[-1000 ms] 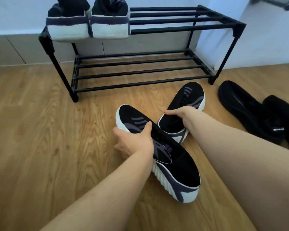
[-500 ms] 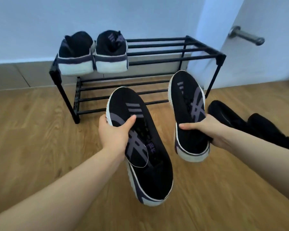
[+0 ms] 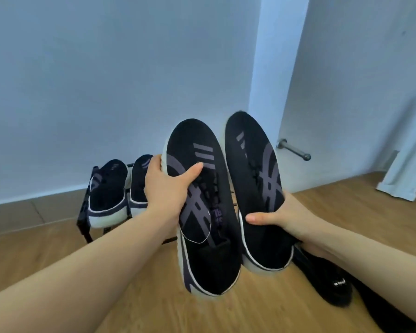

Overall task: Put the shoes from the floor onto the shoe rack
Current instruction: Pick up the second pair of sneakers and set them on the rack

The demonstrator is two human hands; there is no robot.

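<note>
I hold two black sneakers with grey stripes and white soles up in the air, side by side, toes pointing away. My left hand (image 3: 165, 186) grips the left sneaker (image 3: 202, 227) around its middle, thumb across the top. My right hand (image 3: 283, 218) clasps the right sneaker (image 3: 255, 179) from the right side, near its heel. Behind them stands the black shoe rack (image 3: 83, 219), mostly hidden by the shoes and my left arm. A matching pair of sneakers (image 3: 108, 193) rests on the rack's top left, heels toward me.
A black shoe (image 3: 327, 282) lies on the wooden floor at the lower right, partly under my right arm. A white wall runs behind the rack. A metal door stop (image 3: 294, 150) sticks out of the white door at right.
Both hands have lifted the two sneakers off the floor and raised them higher, bringing them close together. My view has tilted upward, so the rack sits lower and is mostly covered.
</note>
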